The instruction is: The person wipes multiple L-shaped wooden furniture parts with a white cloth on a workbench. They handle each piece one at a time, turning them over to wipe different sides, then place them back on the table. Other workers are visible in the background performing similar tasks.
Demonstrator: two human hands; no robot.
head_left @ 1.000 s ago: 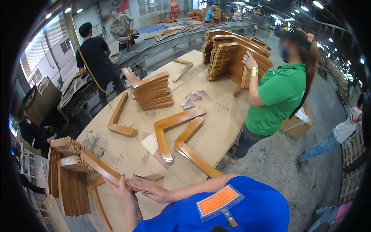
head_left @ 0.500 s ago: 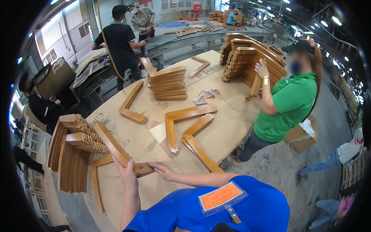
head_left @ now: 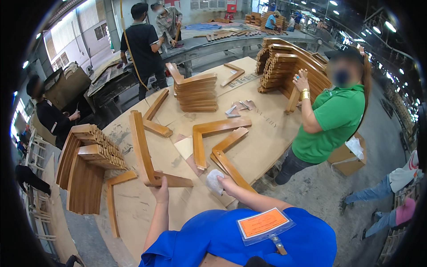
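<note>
My left hand [head_left: 162, 191] is closed around the corner of an L-shaped brown varnished wooden part [head_left: 143, 155]. One leg of it stands up to the far left, the other reaches right over the table. In my right hand [head_left: 228, 184] is a folded greyish-white sheet [head_left: 215, 181], just right of the part's end and apart from it. Whether it is sandpaper or cloth I cannot tell. Close by on the table lie an angled wooden part [head_left: 199, 144], overlapping angled parts [head_left: 231, 168] and a thinner part [head_left: 111, 207].
Stacks of angled wooden parts stand at the left [head_left: 86, 178], far middle [head_left: 195, 93] and far right [head_left: 284, 66] of the brown-covered table [head_left: 187, 209]. Folded paper scraps [head_left: 240, 107] lie mid-table. A co-worker in green [head_left: 340, 111] stands at the right edge, hands at the stack.
My right hand has left the wooden part and moved right, showing the sheet's pale side. My left hand has shifted right and turned the part, its upper leg now steeper.
</note>
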